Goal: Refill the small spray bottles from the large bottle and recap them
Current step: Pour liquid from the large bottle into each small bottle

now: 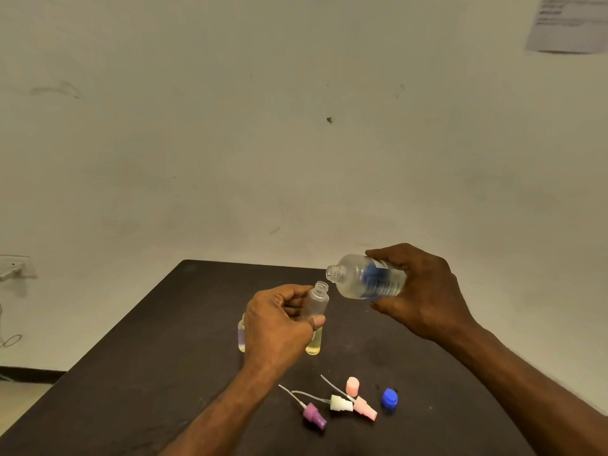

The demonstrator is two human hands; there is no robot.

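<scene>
Dark table [148, 373]: left hand [278, 327] grips an uncapped small bottle [317, 299]; right hand [424, 291] grips the tilted large bottle [365, 277]. Pouring seems imminent; mouths need aligning.

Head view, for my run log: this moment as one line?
left hand: holds small bottle, uncapped | right hand: tilts large bottle toward it | spray caps: on table

Dim, warm, even indoor light with a yellowish cast; soft faint shadows on the dark table [138, 373]; the wall [296, 126] darkens toward the corners; wide-angle bending at the edges; the paper [569, 24] at top right is blurred, its print unreadable
</scene>
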